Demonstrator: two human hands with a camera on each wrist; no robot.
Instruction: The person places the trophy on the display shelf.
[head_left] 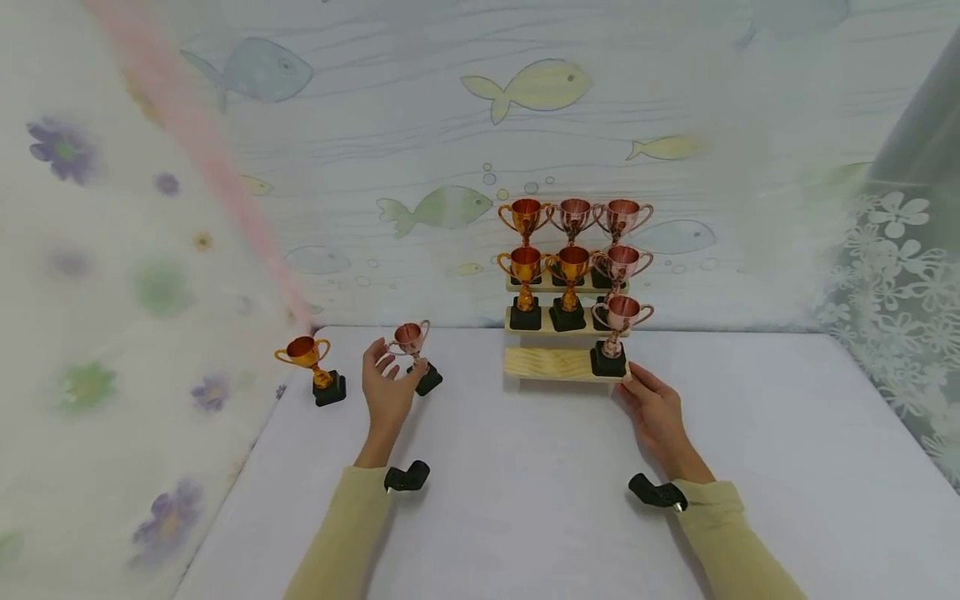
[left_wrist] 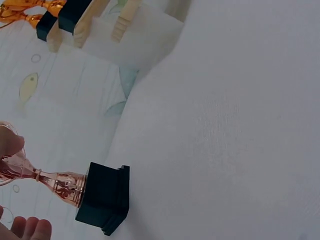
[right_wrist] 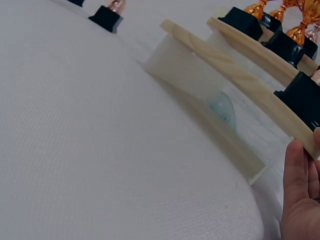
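My left hand [head_left: 390,387] is at a small rose-gold trophy [head_left: 409,337] with a black base, its thumb and curled fingers around it. In the left wrist view the thumb overlaps the trophy's cup, while the black base [left_wrist: 104,199] shows whole; whether that base touches the table I cannot tell. With its thumb and fingers, my right hand [head_left: 656,412] grips the right end of the lowest step of a wooden tiered stand [head_left: 551,363]. Just above those fingers, another rose-gold trophy [head_left: 622,317] stands on that step.
Gold and rose-gold trophies fill the stand's middle and top steps, several in all. A gold trophy [head_left: 303,353] stands on the white table [head_left: 517,483] left of my left hand. Behind rises a fish-patterned cloth [head_left: 360,150]; a flowered cloth [head_left: 112,333] hangs at the left.
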